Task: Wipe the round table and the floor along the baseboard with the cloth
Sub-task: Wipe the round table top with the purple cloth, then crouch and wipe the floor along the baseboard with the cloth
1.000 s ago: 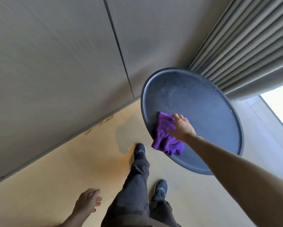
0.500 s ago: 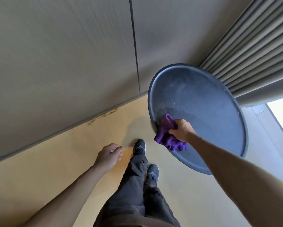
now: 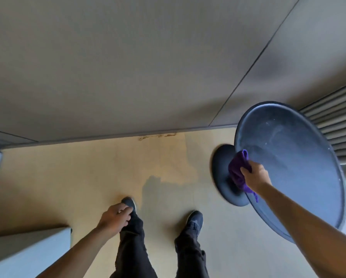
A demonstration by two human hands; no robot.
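Note:
The round dark table (image 3: 300, 157) stands at the right, its top streaked with dust. My right hand (image 3: 255, 175) grips a bunched purple cloth (image 3: 237, 169) at the table's left rim, and the cloth hangs over the edge. The table's round dark base (image 3: 222, 173) shows on the floor below. My left hand (image 3: 116, 217) hangs with its fingers curled and holds nothing, above my left knee. The baseboard (image 3: 108, 136) runs along the foot of the grey wall, with brown marks (image 3: 158, 135) on the floor beside it.
My two feet in dark shoes (image 3: 194, 218) stand on the tan floor (image 3: 87, 177). A pale box-like surface (image 3: 25, 249) fills the lower left corner. Pleated curtains (image 3: 336, 125) hang behind the table at the right.
The view has swung left, so the table now sits at the far right. My right hand has drawn the cloth to the table's left rim. My left hand moved in over my knee.

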